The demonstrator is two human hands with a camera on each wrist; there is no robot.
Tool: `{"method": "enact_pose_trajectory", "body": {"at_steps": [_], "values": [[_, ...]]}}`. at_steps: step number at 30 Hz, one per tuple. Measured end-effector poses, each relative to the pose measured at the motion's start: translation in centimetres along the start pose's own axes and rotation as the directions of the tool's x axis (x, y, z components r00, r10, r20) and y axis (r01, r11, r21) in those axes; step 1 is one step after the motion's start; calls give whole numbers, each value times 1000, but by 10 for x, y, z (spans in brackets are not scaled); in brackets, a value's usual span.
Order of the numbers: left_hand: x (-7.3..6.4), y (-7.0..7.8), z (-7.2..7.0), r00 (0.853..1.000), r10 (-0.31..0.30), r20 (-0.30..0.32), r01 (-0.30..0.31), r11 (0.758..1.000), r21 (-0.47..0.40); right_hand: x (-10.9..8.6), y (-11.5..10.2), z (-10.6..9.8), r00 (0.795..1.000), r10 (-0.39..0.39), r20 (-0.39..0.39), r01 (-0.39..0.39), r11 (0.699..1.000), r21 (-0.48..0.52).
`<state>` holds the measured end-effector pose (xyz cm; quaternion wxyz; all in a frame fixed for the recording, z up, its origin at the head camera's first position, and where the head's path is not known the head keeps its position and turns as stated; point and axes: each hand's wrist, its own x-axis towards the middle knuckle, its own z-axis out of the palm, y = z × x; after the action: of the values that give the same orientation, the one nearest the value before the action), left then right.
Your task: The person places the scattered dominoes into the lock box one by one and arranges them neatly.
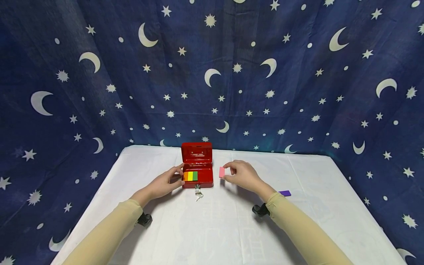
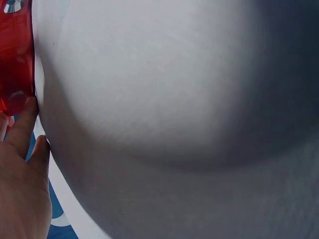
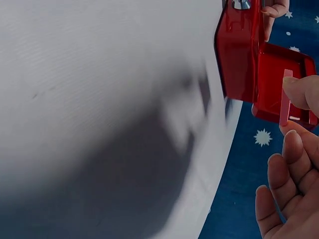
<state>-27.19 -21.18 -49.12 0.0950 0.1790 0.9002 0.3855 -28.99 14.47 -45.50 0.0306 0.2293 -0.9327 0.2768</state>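
A red metal cash box [image 1: 206, 176] stands with its lid [image 1: 197, 152] raised. Orange [image 1: 186, 176], yellow [image 1: 190, 176] and green [image 1: 195, 176] blocks lie side by side at the left inside it. My left hand [image 1: 167, 181] rests against the left side of the box, fingers spread and fairly straight. Just right of the box, my right hand [image 1: 243, 175] pinches a flat pink block [image 1: 221, 172] between thumb and fingertips. In the right wrist view the pink block [image 3: 286, 97] appears edge-on, the other fingers loosely bent below it.
A purple block [image 1: 285, 193] lies on the white-covered table [image 1: 212, 228], partly behind the right forearm. Keys [image 1: 199, 196] hang from the lock at the box's front. Behind the table hangs a dark blue cloth [image 1: 232, 92] with moons and stars.
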Motion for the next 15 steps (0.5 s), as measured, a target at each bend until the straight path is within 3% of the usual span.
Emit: {"method": "enact_pose_trajectory", "body": {"at_steps": [15], "values": [[0,0,0,1000,-15,-2,15,1000,-21,20,-16,14,999,-37,20,39,995,-96]]}}
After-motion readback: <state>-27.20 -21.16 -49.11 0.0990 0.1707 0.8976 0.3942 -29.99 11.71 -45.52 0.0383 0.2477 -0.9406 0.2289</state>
